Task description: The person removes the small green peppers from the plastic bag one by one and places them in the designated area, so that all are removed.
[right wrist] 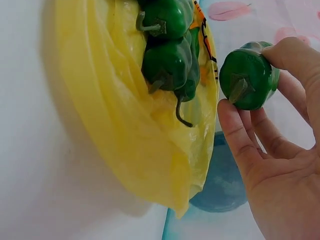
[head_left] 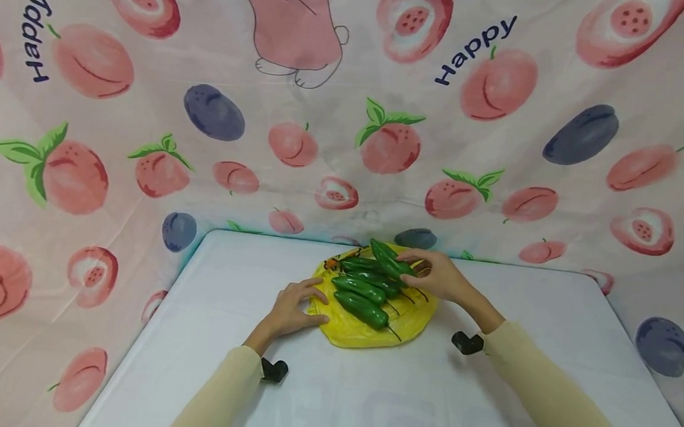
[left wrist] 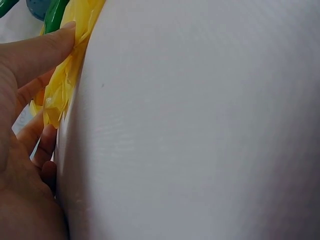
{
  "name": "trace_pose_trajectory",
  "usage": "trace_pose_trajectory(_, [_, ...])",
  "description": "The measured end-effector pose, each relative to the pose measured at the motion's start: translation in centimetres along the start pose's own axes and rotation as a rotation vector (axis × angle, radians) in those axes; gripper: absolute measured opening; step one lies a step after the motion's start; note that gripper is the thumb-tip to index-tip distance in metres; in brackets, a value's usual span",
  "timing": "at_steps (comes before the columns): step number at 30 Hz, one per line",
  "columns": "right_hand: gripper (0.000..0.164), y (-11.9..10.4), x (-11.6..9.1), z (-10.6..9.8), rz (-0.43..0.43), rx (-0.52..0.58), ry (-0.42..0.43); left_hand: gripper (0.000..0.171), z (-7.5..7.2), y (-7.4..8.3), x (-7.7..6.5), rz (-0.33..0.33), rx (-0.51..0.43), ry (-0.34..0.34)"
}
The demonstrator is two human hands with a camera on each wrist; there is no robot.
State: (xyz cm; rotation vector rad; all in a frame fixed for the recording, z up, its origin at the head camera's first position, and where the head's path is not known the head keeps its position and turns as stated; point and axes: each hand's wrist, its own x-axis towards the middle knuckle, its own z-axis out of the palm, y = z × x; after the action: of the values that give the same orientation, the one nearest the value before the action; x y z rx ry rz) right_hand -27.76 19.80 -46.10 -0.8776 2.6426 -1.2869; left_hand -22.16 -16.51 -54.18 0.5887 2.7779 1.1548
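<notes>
A yellow plastic bag (head_left: pixel 345 333) lies flattened on the table with several glossy green chili peppers (head_left: pixel 362 309) in a row on top, their thin stems toward the lower right. My right hand (head_left: pixel 435 276) pinches one green chili pepper (right wrist: pixel 240 75) between thumb and fingertips, tilted over the far side of the row. In the right wrist view its stem end faces the camera, apart from the other peppers. My left hand (head_left: pixel 290 309) rests at the bag's left edge, fingers spread and lightly bent, thumb (left wrist: pixel 55 45) touching the yellow plastic.
The white table (head_left: pixel 243 259) reaches back to a wall hanging (head_left: pixel 351 75) printed with peaches and plums. Black and orange print (head_left: pixel 331 264) shows at the bag's far left. A black wrist-worn device (head_left: pixel 274 370) sits under the left sleeve, another (head_left: pixel 467 343) under the right.
</notes>
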Motion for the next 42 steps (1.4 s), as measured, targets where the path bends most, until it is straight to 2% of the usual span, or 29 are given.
trace_pose_trajectory(16, [0.038,2.1,-2.9,-2.7,0.077,-0.06,0.046,0.028,-0.1,0.3,0.0,-0.005,-0.014,-0.004])
trace_pose_trajectory(26, [0.041,3.5,-5.5,-4.7,0.12,-0.124,0.075,0.028,0.0,0.2,0.0,-0.011,0.002,-0.008])
trace_pose_trajectory(42, [0.039,5.4,-10.4,-7.6,0.206,-0.184,0.168,0.027,0.0,-0.1,0.2,-0.002,0.005,-0.01])
